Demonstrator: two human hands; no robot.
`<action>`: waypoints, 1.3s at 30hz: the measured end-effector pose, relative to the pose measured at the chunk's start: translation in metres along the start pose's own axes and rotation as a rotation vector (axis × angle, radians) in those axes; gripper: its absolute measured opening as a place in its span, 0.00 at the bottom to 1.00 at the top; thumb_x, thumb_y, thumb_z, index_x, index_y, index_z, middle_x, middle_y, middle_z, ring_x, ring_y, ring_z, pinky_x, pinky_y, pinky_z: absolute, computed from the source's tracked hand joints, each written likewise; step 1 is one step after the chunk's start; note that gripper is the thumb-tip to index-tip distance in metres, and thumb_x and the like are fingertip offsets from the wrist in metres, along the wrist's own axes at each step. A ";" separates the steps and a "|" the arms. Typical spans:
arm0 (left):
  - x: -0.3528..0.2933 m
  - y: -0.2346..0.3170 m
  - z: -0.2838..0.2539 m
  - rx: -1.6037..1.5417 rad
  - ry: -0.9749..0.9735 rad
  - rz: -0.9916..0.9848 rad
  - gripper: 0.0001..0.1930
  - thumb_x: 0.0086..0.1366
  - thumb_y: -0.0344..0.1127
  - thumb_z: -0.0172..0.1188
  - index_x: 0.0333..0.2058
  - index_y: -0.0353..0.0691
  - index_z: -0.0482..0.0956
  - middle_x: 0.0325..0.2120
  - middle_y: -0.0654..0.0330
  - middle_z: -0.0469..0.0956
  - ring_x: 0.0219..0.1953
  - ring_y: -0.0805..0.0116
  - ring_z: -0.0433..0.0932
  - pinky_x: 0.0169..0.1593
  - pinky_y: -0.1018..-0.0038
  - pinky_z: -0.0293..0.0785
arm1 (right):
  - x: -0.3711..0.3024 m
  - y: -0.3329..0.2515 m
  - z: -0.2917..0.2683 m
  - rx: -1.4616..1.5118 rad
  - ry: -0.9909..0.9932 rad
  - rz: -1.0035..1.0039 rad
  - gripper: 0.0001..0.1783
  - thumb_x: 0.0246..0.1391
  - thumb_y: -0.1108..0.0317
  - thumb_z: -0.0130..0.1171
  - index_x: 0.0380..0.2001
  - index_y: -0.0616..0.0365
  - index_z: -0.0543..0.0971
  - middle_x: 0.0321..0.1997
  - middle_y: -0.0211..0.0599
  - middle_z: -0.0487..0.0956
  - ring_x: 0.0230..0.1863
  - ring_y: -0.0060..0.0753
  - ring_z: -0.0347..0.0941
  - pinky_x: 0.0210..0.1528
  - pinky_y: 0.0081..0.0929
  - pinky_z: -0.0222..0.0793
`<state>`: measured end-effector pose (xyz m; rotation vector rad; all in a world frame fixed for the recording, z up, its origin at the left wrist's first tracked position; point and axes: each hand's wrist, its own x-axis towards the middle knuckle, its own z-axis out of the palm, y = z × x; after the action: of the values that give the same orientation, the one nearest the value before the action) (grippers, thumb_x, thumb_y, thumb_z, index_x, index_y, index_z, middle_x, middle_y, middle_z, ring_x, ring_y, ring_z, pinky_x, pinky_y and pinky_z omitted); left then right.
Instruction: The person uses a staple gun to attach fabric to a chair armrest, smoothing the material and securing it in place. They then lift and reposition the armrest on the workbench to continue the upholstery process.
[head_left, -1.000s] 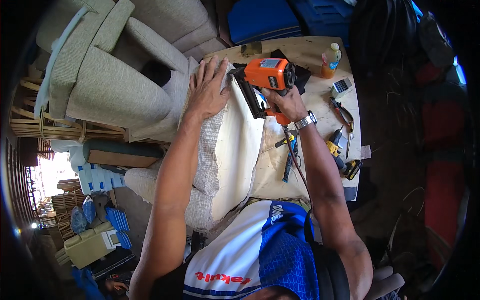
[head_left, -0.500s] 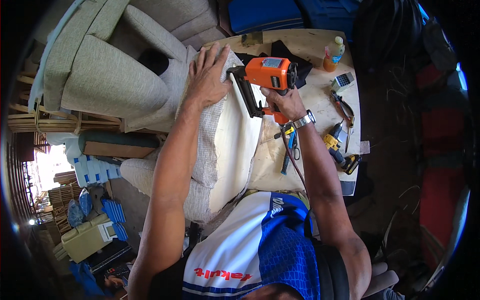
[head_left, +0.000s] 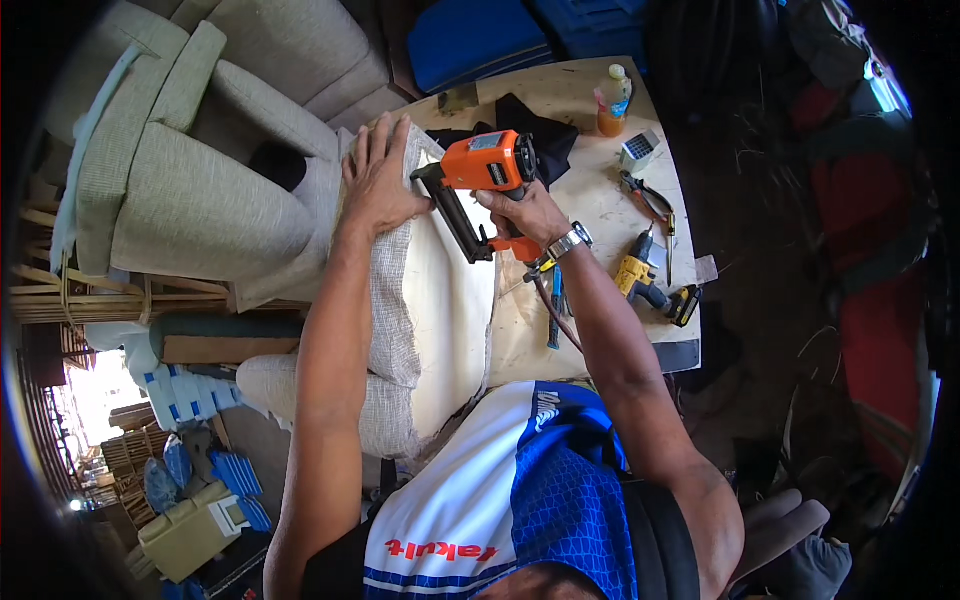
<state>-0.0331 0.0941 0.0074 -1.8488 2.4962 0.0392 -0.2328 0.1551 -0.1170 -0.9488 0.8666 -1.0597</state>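
My right hand (head_left: 532, 212) is wrapped round the handle of an orange and black staple gun (head_left: 482, 163). Its nose points left and meets the upper part of an upholstered piece (head_left: 395, 300), close to my left thumb. Woven grey fabric covers that piece's left side; a bare cream strip (head_left: 447, 325) runs down its right side. With fingers spread, my left hand (head_left: 382, 190) lies over the fabric at the far end. Whether a staple sits under the nose is hidden. An air hose (head_left: 560, 318) trails from the gun's handle toward me.
On the wooden table (head_left: 520, 345) at right are a bottle of orange liquid (head_left: 612, 105), a small block (head_left: 638, 150), pliers (head_left: 650, 203), a yellow cordless drill (head_left: 636, 275) and a blue-handled tool (head_left: 555, 310). Black cloth (head_left: 530, 125) lies behind the gun. A grey armchair (head_left: 205, 200) stands left.
My view has shifted and turned, so the table appears further left. The staple gun still meets the upholstered piece beside my left thumb, and both hands keep the same hold.
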 end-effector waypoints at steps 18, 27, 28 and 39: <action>0.012 -0.015 0.027 0.190 0.150 0.022 0.33 0.70 0.49 0.45 0.72 0.61 0.49 0.73 0.62 0.46 0.74 0.51 0.44 0.72 0.45 0.39 | -0.260 0.188 -0.074 -0.813 0.235 0.358 0.35 0.44 0.69 0.55 0.59 0.59 0.65 0.40 0.59 0.80 0.44 0.63 0.77 0.47 0.47 0.72; 0.009 -0.027 0.027 0.122 0.299 0.115 0.34 0.60 0.33 0.52 0.68 0.48 0.61 0.68 0.53 0.58 0.70 0.48 0.55 0.72 0.52 0.47 | -0.299 0.256 -0.057 -1.121 0.333 0.709 0.54 0.45 0.58 0.64 0.73 0.46 0.48 0.64 0.57 0.69 0.59 0.61 0.72 0.60 0.52 0.66; 0.005 -0.023 0.028 0.057 0.399 0.146 0.32 0.57 0.30 0.52 0.64 0.43 0.66 0.65 0.51 0.64 0.68 0.49 0.59 0.71 0.55 0.50 | -0.292 0.258 -0.062 -1.084 0.319 0.775 0.53 0.46 0.60 0.63 0.73 0.47 0.48 0.63 0.56 0.71 0.59 0.61 0.72 0.62 0.52 0.65; -0.084 -0.080 -0.011 -0.647 0.334 0.075 0.34 0.72 0.57 0.48 0.62 0.30 0.66 0.66 0.39 0.59 0.68 0.46 0.59 0.70 0.63 0.55 | -0.175 0.231 -0.055 -0.658 0.466 0.290 0.36 0.58 0.46 0.53 0.65 0.51 0.63 0.54 0.46 0.77 0.53 0.46 0.75 0.53 0.45 0.71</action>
<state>0.0680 0.1508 0.0220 -2.1052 3.0411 0.6671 -0.2570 0.3580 -0.3296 -1.0781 1.7540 -0.7548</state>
